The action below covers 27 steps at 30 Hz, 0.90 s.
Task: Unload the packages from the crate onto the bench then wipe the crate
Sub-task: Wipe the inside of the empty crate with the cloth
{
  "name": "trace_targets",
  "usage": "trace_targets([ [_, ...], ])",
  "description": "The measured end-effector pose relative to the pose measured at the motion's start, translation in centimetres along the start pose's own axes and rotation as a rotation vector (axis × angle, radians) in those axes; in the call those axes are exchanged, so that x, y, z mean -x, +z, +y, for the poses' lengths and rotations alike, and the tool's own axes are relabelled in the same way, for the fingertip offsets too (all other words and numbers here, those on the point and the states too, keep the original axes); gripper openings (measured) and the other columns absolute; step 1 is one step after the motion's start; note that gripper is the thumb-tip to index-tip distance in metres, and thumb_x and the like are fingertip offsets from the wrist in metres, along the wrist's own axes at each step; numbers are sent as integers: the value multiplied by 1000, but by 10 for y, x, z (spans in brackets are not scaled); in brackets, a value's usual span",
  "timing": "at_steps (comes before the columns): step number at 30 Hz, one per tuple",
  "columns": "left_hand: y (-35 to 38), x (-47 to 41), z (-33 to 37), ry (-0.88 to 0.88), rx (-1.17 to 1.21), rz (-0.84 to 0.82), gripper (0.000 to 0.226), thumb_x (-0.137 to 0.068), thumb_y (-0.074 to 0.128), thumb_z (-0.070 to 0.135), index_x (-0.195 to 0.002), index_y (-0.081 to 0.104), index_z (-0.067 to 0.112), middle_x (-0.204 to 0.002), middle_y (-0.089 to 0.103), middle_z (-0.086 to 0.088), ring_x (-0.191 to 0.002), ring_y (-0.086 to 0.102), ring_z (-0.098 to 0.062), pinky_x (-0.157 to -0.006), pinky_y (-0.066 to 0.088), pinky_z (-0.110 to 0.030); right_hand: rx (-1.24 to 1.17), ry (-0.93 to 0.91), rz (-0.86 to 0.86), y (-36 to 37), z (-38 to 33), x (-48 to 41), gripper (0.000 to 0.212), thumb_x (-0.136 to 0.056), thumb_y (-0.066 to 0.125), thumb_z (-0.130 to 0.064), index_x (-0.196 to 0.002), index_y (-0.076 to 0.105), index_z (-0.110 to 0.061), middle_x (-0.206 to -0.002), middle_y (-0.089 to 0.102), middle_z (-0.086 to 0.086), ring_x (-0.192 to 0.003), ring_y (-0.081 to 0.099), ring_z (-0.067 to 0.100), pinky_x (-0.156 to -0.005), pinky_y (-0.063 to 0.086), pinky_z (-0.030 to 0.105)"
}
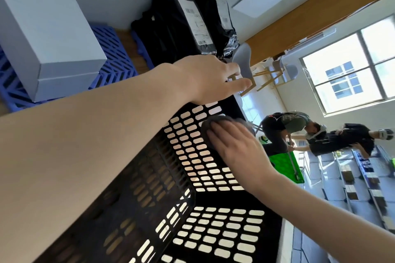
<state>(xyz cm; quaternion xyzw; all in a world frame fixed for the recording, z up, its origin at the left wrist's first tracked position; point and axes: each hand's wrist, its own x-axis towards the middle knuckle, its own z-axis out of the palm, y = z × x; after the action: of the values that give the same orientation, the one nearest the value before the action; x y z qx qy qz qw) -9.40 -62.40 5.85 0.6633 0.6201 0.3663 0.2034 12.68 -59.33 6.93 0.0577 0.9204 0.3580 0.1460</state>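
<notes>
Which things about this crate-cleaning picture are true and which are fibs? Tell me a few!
1. The right hand presses a grey cloth flat against the crate wall. True.
2. The crate is blue. False: it is black; the blue slatted panel lies beyond it.
3. The left hand grips the crate's rim. True.
4. The crate is full of packages. False: none show inside it; the black packages lie outside, past the rim.
5. A white box sits on top of the blue slatted panel. True.
</notes>
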Motion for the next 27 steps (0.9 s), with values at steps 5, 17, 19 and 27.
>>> trace_targets([
  [5,-1,0,1,4,-7,-16,67,-89,15,74,-141,37,38,-129,61,9,-105,64,-19,-89,52,-46,62,-11,-103,12,9,1,39,-82,60,-13,-121,63,-5,-124,63,12,-120,55,30,-109,36,45],
  [17,-5,-1,3,-58,109,-15,51,-101,14,54,-136,44,31,-100,61,-2,-84,57,-14,-79,45,-36,-80,-105,50,11,12,-3,34,-87,62,-8,-120,64,-8,-122,64,9,-117,55,28,-106,34,38],
  [19,-3,-2,3,-49,105,-1,49,-102,15,51,-139,42,32,-112,63,-6,-94,57,-21,-83,42,-37,-95,-61,225,6,13,-34,27,-96,51,-8,-119,65,-6,-122,64,10,-117,56,28,-106,37,38],
  [27,-1,-2,0,-37,117,-11,47,-102,19,53,-138,43,34,-108,60,1,-101,56,-19,-89,43,-36,82,-15,99,62,-9,-42,39,-92,43,-8,-128,58,-6,-126,61,11,-120,54,30,-109,34,45],
])
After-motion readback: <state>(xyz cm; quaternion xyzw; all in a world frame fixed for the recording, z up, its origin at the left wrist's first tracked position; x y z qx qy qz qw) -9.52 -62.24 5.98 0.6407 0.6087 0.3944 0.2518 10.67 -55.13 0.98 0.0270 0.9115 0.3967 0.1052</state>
